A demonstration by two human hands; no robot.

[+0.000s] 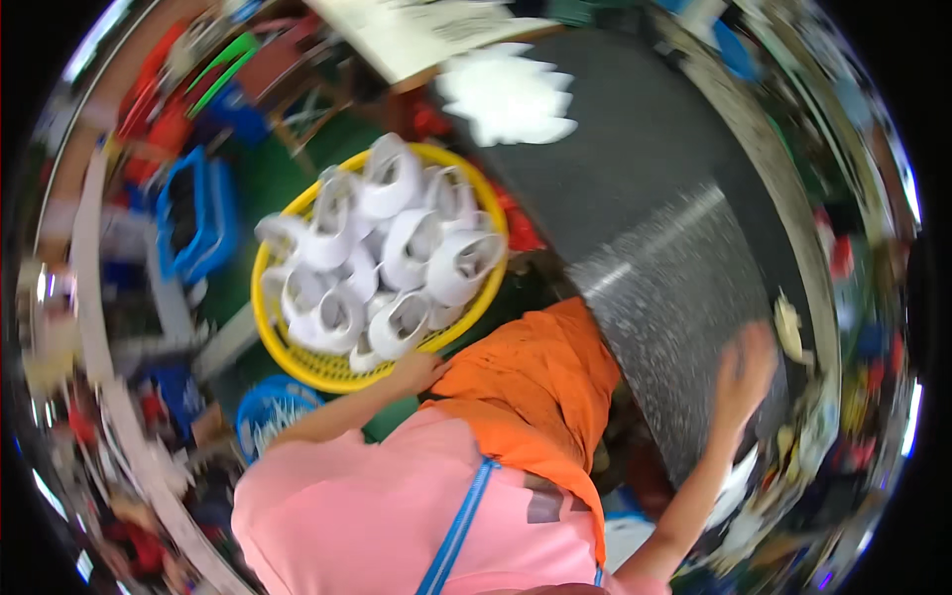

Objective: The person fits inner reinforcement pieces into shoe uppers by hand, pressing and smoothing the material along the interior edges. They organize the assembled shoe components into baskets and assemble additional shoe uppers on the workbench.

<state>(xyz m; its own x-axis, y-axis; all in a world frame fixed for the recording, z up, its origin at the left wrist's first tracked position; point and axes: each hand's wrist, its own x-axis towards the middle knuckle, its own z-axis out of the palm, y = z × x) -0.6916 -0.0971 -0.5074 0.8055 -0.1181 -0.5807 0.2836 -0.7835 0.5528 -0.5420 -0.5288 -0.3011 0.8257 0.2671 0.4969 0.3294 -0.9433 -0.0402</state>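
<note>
Yellow plastic basket [297, 362], round and lattice-walled, sits low to my left, heaped with white shoes [397, 238], openings mostly up, piled loosely against one another. Left hand [415, 371] rests at the near rim of the basket, touching or just beside the nearest shoe; fingers are curled, but motion blur hides whether they clamp on anything, so I cannot tell. Right hand [746, 369] is well apart from it, fingers spread flat on the dark belt surface [635, 198], holding nothing. Orange cloth [540, 397] lies between my arms. More white pieces [506, 94] lie far up the belt. Judgement: shoes look light, soft in the upper and stiffer at the sole, not fragile; best taken at the heel collar or across the sole. Loaded basket likely flexes, so grip its rim.
</note>
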